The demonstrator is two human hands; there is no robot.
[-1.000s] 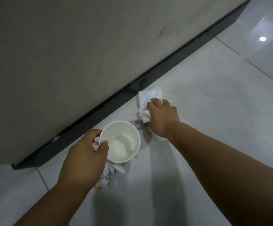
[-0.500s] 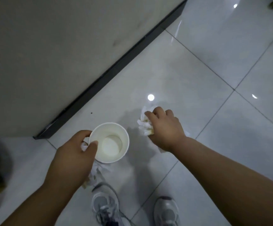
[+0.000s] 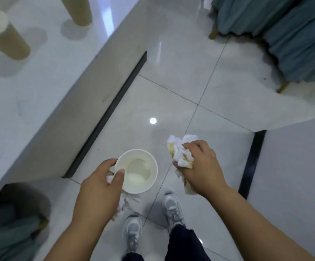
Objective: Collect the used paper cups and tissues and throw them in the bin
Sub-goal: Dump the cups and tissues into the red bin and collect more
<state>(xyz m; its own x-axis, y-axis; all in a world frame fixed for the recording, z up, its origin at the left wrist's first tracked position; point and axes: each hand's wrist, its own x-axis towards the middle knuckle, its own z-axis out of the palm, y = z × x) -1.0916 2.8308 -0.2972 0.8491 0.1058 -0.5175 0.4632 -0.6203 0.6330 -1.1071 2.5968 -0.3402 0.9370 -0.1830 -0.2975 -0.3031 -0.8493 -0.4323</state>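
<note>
My left hand (image 3: 98, 193) grips a white paper cup (image 3: 136, 171) by its rim, thumb inside, with a crumpled tissue (image 3: 123, 203) pressed under the same fingers and hanging below. The cup is upright and looks empty. My right hand (image 3: 200, 168) holds a bunch of crumpled white tissues (image 3: 180, 151) with yellowish stains. Both hands are in the air above the tiled floor, in front of my shoes. On the white table top at upper left stand two brown paper cups, one at the left edge (image 3: 4, 34) and one further back (image 3: 77, 10).
A white table (image 3: 45, 76) with a dark base strip runs along the left. Teal-covered chairs stand at upper right (image 3: 284, 34) and lower left (image 3: 6, 228). Another white block with a black strip (image 3: 250, 162) is on the right. Glossy floor tiles lie between them.
I have risen from low by the floor to standing. My right hand has lifted the tissues off the floor. The table top with two brown cups has come into view.
</note>
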